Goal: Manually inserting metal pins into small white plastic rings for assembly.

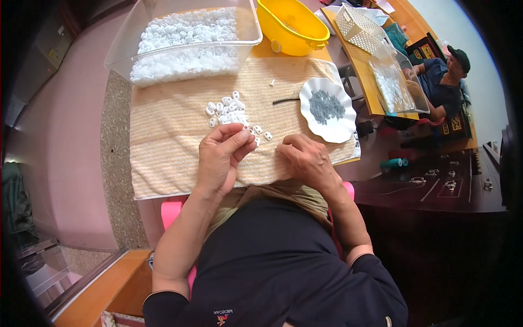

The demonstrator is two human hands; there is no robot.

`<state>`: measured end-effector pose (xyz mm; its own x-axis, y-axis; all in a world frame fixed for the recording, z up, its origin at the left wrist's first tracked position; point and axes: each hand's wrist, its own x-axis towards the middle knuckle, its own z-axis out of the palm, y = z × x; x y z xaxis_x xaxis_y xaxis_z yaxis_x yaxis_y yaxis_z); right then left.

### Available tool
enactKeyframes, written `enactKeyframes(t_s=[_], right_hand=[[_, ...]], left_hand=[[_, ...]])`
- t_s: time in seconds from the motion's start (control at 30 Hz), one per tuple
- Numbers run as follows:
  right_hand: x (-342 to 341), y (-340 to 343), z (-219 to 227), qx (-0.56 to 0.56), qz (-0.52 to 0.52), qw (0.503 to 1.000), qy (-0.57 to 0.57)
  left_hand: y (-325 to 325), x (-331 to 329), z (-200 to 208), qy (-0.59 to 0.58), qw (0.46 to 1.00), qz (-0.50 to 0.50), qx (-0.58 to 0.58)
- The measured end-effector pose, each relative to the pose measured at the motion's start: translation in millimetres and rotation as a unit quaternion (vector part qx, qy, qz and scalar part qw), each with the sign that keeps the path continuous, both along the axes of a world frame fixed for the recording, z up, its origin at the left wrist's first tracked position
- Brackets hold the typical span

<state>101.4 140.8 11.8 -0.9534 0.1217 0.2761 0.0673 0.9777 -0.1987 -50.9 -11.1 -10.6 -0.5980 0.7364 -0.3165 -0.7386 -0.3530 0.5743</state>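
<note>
My left hand point(220, 155) is closed in a pinch, thumb against forefinger, on a small white plastic piece point(249, 128) that shows only in part. Just beyond it lies a loose pile of white oval plastic pieces point(233, 116) with small holes, a few of them spread to the right. My right hand point(308, 158) rests low over the cloth with its fingers curled together; whatever they hold, if anything, is hidden. Past that hand stands a white plate with a wavy rim point(341, 133), bearing a heap of tiny grey parts point(326, 107).
A striped towel point(163, 158) covers the table. A thin dark stick point(285, 101) lies left of the plate, and a small white bit point(272, 83) beyond. Behind are a clear bin point(248, 41) of white pieces and a yellow basin point(294, 27). A person point(444, 76) sits at another table.
</note>
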Motion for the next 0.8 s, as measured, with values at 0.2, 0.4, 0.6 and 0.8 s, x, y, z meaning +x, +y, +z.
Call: enactKeyframes(t_s=[0.2,0.4,0.6,0.8], right_hand=[[2.6,3.7,0.0,-0.079,-0.001,0.997,-0.016],[-0.2,2.4,-0.6,-0.102,-0.019,0.994,-0.039],[-1.0,2.9,-0.2,-0.091,0.001,0.994,-0.053],[-0.1,3.0,-3.0,-0.130,0.004,0.990,-0.045]], left_hand=[[0.8,2.2,-0.3,-0.003,1.000,-0.001,0.003],[1.0,3.6,-3.7,0.004,1.000,-0.008,0.006],[1.8,5.2,1.1,0.009,1.000,-0.007,-0.003],[1.4,6.2,-0.5,0.017,1.000,-0.011,0.002]])
